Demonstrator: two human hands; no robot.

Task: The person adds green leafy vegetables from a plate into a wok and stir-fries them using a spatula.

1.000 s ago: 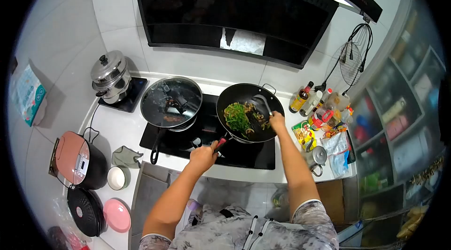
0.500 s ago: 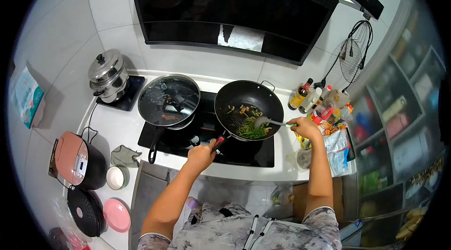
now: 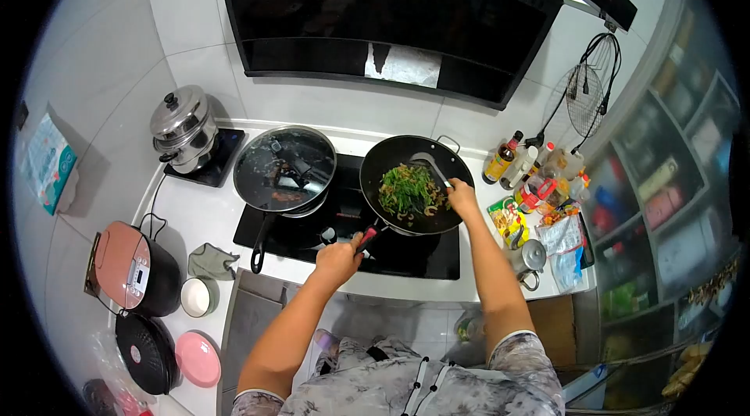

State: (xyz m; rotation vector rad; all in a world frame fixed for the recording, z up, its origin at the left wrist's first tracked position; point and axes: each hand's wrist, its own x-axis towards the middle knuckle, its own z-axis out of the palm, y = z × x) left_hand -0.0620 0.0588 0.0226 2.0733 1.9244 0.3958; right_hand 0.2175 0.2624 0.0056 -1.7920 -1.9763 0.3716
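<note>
— Where are the hands?
— The left hand (image 3: 338,260) is closed around the red-and-black handle (image 3: 366,239) of the wok (image 3: 416,196), which sits on the black cooktop (image 3: 391,256). The right hand (image 3: 462,199) is over the wok's right rim, fingers wrapped around the handle of a metal spatula (image 3: 428,160).
— What's in the wok?
— Green vegetables (image 3: 405,188) with pale pieces, possibly mushrooms; it's too small to be sure. The spatula's blade rests against the far inner wall.
— And nearby?
— A lidded frying pan (image 3: 285,170) just left of the wok, sauce bottles (image 3: 500,160) on the table to the right, a steel kettle (image 3: 531,260) near the right forearm.
</note>
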